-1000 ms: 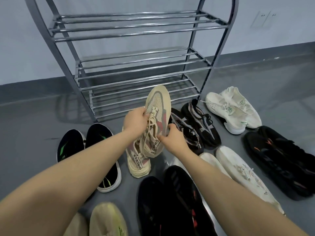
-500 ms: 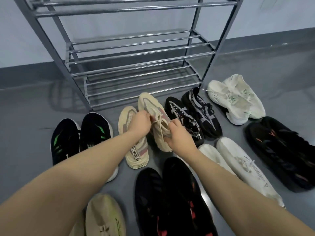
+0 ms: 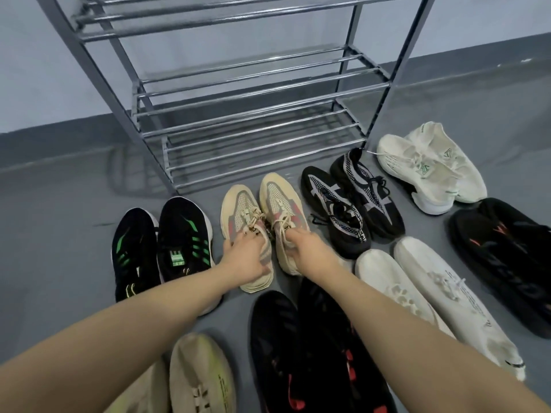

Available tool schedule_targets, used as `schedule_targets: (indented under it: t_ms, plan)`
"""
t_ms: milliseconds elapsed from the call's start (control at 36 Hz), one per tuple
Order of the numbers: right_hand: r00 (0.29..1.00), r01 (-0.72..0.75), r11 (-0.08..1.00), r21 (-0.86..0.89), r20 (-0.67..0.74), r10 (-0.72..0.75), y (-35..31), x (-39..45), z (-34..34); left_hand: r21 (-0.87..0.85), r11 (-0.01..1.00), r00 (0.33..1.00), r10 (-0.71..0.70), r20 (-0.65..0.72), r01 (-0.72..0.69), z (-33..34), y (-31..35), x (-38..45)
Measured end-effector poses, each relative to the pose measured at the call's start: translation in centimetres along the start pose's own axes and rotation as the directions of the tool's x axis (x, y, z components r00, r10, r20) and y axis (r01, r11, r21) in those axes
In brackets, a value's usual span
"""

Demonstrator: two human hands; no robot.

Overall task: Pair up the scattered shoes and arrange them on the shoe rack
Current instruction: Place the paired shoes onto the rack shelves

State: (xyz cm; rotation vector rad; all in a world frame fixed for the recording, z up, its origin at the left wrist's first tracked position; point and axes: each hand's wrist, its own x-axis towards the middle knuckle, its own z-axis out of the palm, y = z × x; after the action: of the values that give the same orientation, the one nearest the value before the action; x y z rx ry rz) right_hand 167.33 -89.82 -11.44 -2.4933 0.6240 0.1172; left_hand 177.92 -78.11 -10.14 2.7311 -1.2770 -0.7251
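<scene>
Two beige mesh sneakers stand side by side on the grey floor, toes toward the shoe rack. My left hand point(image 3: 247, 259) grips the collar of the left beige shoe point(image 3: 238, 210). My right hand point(image 3: 308, 251) grips the collar of the right beige shoe point(image 3: 278, 198). Both heels are hidden under my hands. The metal shoe rack point(image 3: 253, 93) rises just behind them, and no shoes sit on the shelves I can see.
Pairs lie all around: black-green point(image 3: 179, 234) on the left, black-grey point(image 3: 351, 210) on the right, white with green logos point(image 3: 429, 168), black-orange point(image 3: 507, 257), plain white point(image 3: 432, 293), black-red point(image 3: 313, 353) near me, pale yellow-beige point(image 3: 196, 380) at the bottom.
The right beige shoe, held up in both hands a second ago, has come down to the floor beside its mate. My left hand has shifted onto the left beige shoe.
</scene>
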Motion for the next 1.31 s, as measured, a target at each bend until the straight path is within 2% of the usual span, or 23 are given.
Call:
schedule_targets:
  t_ms: [167, 278, 528, 611, 750, 889, 1000, 1194, 1306]
  plan:
    - [1.0, -0.005, 0.995, -0.099, -0.017, 0.004, -0.3, -0.8, -0.3, -0.104, 0.991, 0.984, 0.064, -0.165, -0.082, 0.5, 0.5, 0.3]
    - [1.0, -0.023, 0.996, -0.081, -0.021, 0.021, 0.0, -0.9, 0.0, 0.022, 0.991, 0.97, 0.135, -0.204, -0.133, 0.7, 1.1, 0.3]
    - [0.999, -0.039, 0.996, -0.081, -0.031, 0.037, 0.1, -1.0, -0.4, 0.143, 0.983, 0.969, 0.142, -0.203, -0.114, 0.6, 1.1, 0.1]
    - [0.991, -0.059, 0.996, -0.06, -0.126, 0.051, -0.1, -1.2, -0.4, 0.165, 0.981, 0.955, 0.146, -0.259, -0.105, -0.3, 1.4, 0.1]
    - [0.947, -0.099, 0.995, -0.017, -0.308, 0.089, 0.0, -0.5, -1.8, 0.083, 0.981, 0.915, 0.194, -0.353, -0.176, -3.0, 3.3, 0.6]
    - [0.924, -0.109, 0.991, 0.075, -0.361, 0.129, 1.5, -0.2, -4.5, 0.066, 0.974, 0.917, 0.226, -0.327, -0.216, -4.1, 6.1, 1.7]
    - [0.918, -0.191, 0.981, 0.048, -0.344, 0.195, 3.7, -0.7, -6.5, 0.063, 0.966, 0.929, 0.259, -0.263, -0.251, -4.5, 8.4, 3.0]
    - [0.879, -0.289, 0.923, 0.256, -0.31, 0.361, 5.7, 0.6, -11.1, 0.013, 0.962, 0.937, 0.267, -0.225, -0.271, -5.1, 12.6, 5.5]
    - [0.888, -0.362, 0.913, 0.187, -0.23, 0.399, 7.6, 1.7, -12.5, -0.023, 0.974, 0.957, 0.218, -0.19, -0.226, -5.0, 14.2, 6.8]
